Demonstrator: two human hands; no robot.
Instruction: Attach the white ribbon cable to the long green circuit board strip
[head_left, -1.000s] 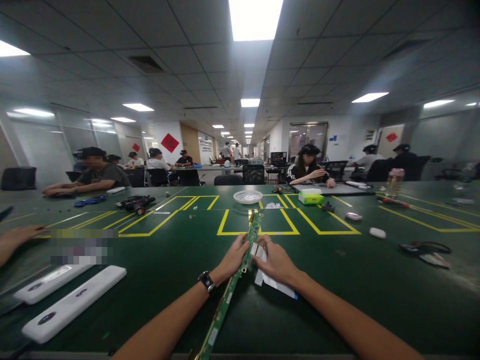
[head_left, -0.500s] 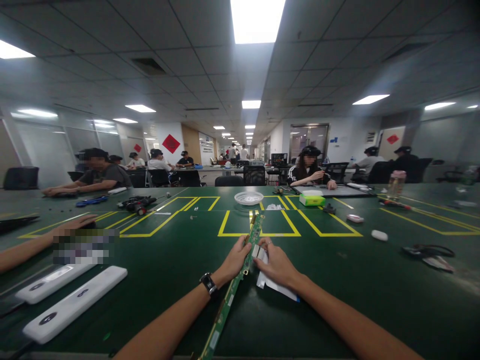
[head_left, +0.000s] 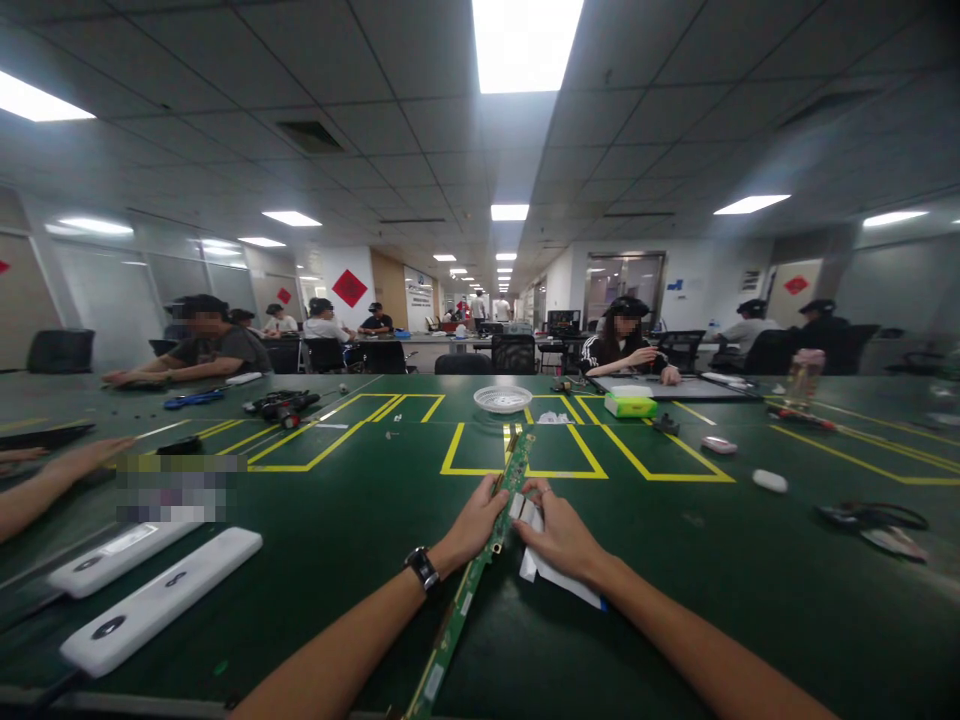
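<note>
Left hand point(head_left: 476, 522) pinches a long, narrow green circuit board point(head_left: 471, 592) near its far end, thumb on top. Right hand point(head_left: 561, 528), just beside, grips a white flat cable point(head_left: 568, 584) between thumb and fingers; whether cable and board connect, cannot tell. Board slants above the bench point(head_left: 675, 640), near end toward the wearer; contact there unclear.

Risks, as judged: a sideways tug could crease the cable or strain any connector; gripping at one end only, the left hand could let the long board twist or knock the bench edge.

Farther out: white basket point(head_left: 502, 401), green-and-white tissue pack point(head_left: 630, 404).
</note>
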